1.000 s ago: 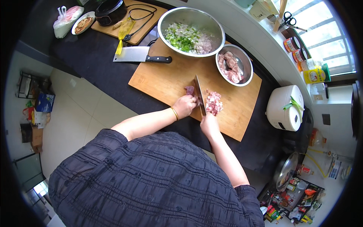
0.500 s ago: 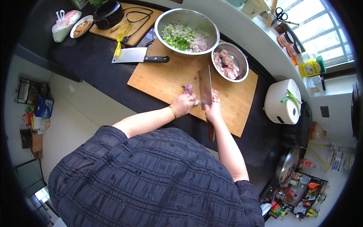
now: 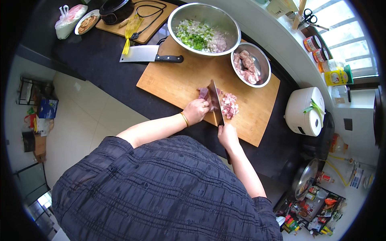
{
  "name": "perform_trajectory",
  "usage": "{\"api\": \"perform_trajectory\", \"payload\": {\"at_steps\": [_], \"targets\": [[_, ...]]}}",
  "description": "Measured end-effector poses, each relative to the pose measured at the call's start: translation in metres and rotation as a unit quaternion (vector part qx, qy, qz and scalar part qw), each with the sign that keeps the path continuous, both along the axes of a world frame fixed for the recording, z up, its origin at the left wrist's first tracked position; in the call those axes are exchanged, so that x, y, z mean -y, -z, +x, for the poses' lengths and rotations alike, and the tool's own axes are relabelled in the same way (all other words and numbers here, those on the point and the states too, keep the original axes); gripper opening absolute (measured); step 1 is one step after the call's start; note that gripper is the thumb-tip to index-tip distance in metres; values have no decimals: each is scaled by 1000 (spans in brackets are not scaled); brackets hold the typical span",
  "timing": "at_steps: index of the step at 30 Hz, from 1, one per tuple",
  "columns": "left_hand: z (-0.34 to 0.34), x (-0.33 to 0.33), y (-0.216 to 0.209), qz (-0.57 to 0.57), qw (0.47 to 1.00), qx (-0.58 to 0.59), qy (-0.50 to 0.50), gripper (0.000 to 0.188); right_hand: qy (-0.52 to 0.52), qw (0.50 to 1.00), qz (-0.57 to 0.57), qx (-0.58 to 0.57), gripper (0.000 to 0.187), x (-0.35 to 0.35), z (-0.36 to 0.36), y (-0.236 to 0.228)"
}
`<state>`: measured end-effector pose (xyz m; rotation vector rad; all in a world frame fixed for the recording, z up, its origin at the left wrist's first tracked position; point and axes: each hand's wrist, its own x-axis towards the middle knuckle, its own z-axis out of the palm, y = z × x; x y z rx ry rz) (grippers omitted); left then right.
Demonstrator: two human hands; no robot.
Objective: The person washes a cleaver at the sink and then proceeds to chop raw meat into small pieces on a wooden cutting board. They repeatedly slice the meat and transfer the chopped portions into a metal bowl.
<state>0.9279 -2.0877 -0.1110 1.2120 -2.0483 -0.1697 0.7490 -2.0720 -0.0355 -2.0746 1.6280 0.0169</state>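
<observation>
My left hand [image 3: 196,111] is closed over a piece of raw meat [image 3: 204,93] near the front edge of a wooden cutting board [image 3: 169,82]. In my right hand [image 3: 228,136] is the dark handle of a cleaver [image 3: 215,102]; its blade stands on edge just right of my left fingertips. Diced meat [image 3: 229,106] lies in a small heap to the blade's right. Behind the board's right part, a small steel bowl [image 3: 265,64] holds larger raw meat pieces. A big steel bowl [image 3: 235,30] contains chopped green onion and pale minced bits.
A second cleaver [image 3: 140,54] lies on the dark counter, its handle touching the board's left corner. Farther left are a smaller board [image 3: 155,26] with a black pot, a plate of food [image 3: 86,24] and a plastic bag [image 3: 69,24]. A white rice cooker [image 3: 297,110] stands at right.
The cleaver has been drawn back toward me and its blade turned, its tip lower in view. More of the diced heap now shows. The whole view has shifted slightly.
</observation>
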Motion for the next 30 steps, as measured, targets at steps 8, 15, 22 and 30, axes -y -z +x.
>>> {"api": "perform_trajectory", "payload": {"at_steps": [8,15,22,30], "targets": [[2,5,1,-8,999,19,26,13,38,998,40,-13,20,56,49,-7],[6,4,6,-3,999,27,29,16,7,999,40,-10,23,4,-10,3],[5,2,-2,-17,999,4,32,17,135,986,71,67,23,55,23,17],[28,2,-25,22,995,-95,-5,20,102,974,-2,202,23,26,-13,9]]}}
